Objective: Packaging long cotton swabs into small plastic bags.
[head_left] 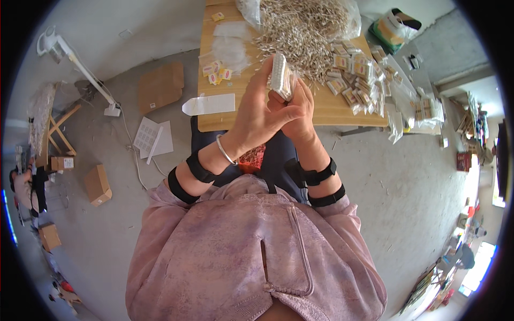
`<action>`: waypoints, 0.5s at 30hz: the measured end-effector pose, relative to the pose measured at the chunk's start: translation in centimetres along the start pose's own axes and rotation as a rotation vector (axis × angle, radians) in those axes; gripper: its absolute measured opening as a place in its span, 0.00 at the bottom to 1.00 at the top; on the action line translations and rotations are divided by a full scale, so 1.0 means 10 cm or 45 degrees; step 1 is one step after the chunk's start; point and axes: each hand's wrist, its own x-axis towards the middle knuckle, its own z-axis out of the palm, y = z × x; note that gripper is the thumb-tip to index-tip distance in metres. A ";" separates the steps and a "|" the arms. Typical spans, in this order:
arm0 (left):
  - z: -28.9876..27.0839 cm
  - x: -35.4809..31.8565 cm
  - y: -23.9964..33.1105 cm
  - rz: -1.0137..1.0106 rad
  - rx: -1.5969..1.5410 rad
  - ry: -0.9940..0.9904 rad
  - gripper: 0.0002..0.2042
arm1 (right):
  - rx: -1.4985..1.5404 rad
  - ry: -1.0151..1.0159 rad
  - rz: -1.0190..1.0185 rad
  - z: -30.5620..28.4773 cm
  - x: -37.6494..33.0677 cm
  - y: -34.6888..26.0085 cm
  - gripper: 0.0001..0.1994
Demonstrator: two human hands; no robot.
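While both bare hands meet above the near part of a pale wooden table [324, 113], the left hand [256, 111], a silver bangle [221, 151] on its wrist, clamps its fingers on a tilted, block-shaped bundle of thin, white-tipped sticks [278, 76]; the right hand [299, 122] curls its fingers against the bundle's right side, fingertips partly hidden. Beyond lies a loose heap of thin tan-and-white sticks [300, 32]; rightward, a cluster of clear-wrapped packs [360, 70]. Good handling probably calls for even pressure from both sides, keeping the white ends level without bending sticks.

Grey concrete floor [396, 182], whitish wall [155, 24]
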 end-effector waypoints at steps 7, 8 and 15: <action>0.09 0.09 -0.01 0.032 0.097 0.182 0.34 | -0.473 -0.002 -0.389 0.13 0.09 -0.03 0.14; 0.09 0.10 0.00 0.041 0.182 0.162 0.32 | -0.475 -0.018 -0.388 0.14 0.10 -0.04 0.14; 0.07 0.15 -0.07 0.013 0.395 0.247 0.28 | 0.213 -0.091 -0.129 0.22 0.20 0.08 0.12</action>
